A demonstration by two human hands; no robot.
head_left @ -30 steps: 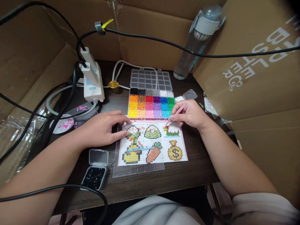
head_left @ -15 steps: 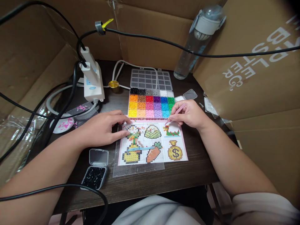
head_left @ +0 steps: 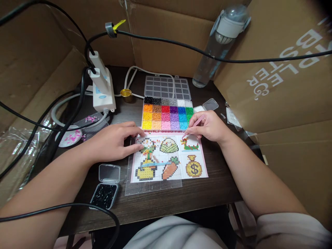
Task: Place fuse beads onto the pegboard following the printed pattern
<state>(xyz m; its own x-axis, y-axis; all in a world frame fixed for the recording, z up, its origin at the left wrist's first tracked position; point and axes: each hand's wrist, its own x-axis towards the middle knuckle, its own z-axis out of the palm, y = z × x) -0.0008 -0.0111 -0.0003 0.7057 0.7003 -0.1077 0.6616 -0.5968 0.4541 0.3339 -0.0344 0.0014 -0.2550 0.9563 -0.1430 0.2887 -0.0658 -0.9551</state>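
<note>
Pink tweezers (head_left: 199, 120) are pinched in my right hand (head_left: 207, 128), their tip down by the small dragon picture (head_left: 190, 144) on a printed bead pattern sheet (head_left: 204, 171). My left hand (head_left: 118, 141) lies with its fingers apart on the left edge of a clear pegboard (head_left: 155, 188), which covers the left part of the sheet. Small coloured beads sit on the board near my left fingertips. Directly behind the sheet stands a sorted bead box (head_left: 166, 117) with many colours, its lid (head_left: 167, 87) folded back. Whether the tweezers hold a bead is too small to tell.
A small open case of black beads (head_left: 104, 195) stands at the front left. Behind my left arm are a white dish with pink beads (head_left: 68, 137) and a power strip (head_left: 103, 97). A water bottle (head_left: 219, 45) leans at the back; black cables (head_left: 166, 43) cross overhead.
</note>
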